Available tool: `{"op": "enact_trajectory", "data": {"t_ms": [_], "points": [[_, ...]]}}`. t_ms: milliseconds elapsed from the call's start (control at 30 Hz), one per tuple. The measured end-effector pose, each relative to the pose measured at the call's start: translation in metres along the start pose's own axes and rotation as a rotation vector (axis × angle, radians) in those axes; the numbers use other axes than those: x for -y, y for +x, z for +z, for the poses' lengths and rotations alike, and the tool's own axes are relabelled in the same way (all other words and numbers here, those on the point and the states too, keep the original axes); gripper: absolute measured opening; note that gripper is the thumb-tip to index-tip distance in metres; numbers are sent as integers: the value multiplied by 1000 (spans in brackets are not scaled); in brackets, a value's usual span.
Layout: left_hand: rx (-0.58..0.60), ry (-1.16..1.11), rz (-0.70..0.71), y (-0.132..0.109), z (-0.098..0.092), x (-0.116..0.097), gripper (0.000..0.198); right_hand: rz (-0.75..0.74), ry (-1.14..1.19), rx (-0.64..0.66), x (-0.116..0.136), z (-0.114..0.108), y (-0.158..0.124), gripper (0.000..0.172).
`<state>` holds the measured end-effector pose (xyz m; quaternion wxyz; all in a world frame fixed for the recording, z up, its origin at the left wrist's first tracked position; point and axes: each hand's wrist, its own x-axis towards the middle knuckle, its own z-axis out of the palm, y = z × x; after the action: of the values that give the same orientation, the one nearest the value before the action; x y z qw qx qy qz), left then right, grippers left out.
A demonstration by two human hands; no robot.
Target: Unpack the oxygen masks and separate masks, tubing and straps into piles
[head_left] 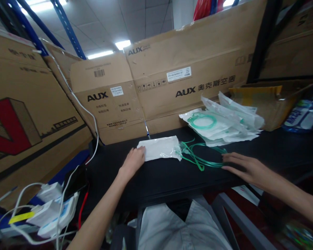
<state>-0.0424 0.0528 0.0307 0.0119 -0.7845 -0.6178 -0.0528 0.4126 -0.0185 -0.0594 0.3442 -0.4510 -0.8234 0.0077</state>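
A white packet (pixel 159 147) with a shiny film lies on the black tabletop in front of me. At its left end, my left hand (pixel 134 158) has its fingers closed on the packet's edge. From the packet's right end comes a clear green part (pixel 184 147) with a green strap, partly inside the film; I cannot make out its exact kind. Green tubing (pixel 207 161) loops from there to the right. My right hand (pixel 240 166) pinches the right side of that coil between thumb and fingers.
Several white packets with green tubing (pixel 221 121) are piled at the back right. Beyond them stand an open cardboard box (pixel 266 104) and a blue-labelled bottle (pixel 304 111). Large cardboard panels (pixel 156 93) wall the back. White chargers and cables (pixel 50 208) crowd the left.
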Motion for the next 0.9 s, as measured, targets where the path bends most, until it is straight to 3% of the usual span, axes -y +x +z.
{"op": "enact_trajectory", "data": {"t_ms": [133,300,400,733,900], "points": [[-7,-86,65,21,13,-19,58,15,-23,-1,13,8,-3,43],[221,-137,38,43,40,-30,75,38,-41,-72,22,15,-7,40],[279,-149,-11,52,45,-30,81,43,-39,-107,21,16,-10,41],[114,-221,-74,97,53,-66,63,23,-25,-180,25,13,-8,30],[135,-271,-64,129,60,-86,75,28,5,-168,28,14,-10,29]]}}
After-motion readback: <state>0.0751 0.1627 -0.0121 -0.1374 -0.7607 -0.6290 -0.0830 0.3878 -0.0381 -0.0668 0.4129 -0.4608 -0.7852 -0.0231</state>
